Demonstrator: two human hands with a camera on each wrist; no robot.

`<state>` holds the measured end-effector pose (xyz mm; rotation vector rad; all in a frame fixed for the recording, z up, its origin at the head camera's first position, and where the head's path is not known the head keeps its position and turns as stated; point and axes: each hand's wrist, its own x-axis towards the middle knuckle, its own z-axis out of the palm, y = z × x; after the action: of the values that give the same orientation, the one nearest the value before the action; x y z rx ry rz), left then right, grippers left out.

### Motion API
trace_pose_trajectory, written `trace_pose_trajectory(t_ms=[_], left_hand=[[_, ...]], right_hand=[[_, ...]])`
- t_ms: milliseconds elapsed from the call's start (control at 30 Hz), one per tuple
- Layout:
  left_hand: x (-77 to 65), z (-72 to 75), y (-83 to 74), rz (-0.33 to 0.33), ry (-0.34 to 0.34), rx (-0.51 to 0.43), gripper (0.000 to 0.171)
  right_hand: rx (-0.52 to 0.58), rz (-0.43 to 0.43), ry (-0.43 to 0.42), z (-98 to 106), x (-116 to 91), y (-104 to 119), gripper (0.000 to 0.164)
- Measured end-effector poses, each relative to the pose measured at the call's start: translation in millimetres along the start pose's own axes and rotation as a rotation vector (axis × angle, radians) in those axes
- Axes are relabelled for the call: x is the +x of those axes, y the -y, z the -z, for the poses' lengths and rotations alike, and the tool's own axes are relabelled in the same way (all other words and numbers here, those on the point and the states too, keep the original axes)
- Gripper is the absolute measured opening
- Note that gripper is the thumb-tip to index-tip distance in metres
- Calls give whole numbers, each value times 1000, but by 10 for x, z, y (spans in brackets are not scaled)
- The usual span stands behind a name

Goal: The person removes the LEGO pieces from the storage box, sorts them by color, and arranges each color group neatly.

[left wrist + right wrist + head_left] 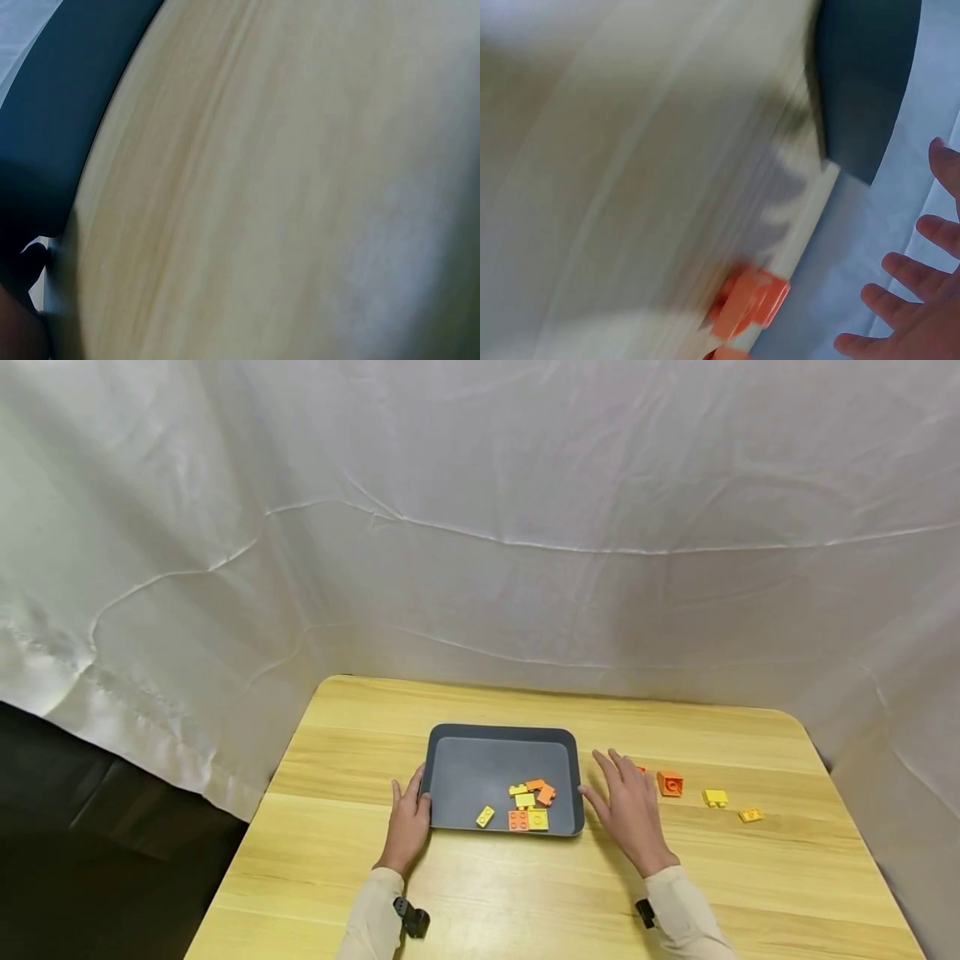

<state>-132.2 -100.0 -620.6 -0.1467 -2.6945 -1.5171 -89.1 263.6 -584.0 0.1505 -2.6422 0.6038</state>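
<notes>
A dark grey tray (pixel 480 768) lies on the table with several yellow and orange toy building bricks (pixel 525 801) toward its near right side. A single yellow brick (pixel 485 816) sits apart near its front edge. My left hand (pixel 406 827) is at the tray's left side, its fingers extended along the outer wall; only a small dark part of it shows in the left wrist view. Just right of the tray, my right hand (pixel 632 810) is spread with fingers apart and nothing in it. Its thumb tip is close to the tray's right rim.
Right of my right hand, an orange brick (pixel 671 783), a yellow brick (pixel 716 797) and a small yellow-orange brick (pixel 751 815) lie on the wooden table (pixel 810 877). Another orange piece is partly hidden behind that hand. A pale curtain (pixel 525 593) hangs behind the table.
</notes>
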Motion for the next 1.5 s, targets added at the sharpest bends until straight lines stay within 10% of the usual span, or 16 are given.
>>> trace_pose_trajectory(t_ms=[633, 1500], left_hand=[[11, -71, -6, -49, -28, 5, 52], [6, -82, -67, -35, -6, -8, 53]], right_hand=[[-19, 192, -11, -256, 108, 393, 66], [-22, 96, 70, -464, 119, 662, 47]])
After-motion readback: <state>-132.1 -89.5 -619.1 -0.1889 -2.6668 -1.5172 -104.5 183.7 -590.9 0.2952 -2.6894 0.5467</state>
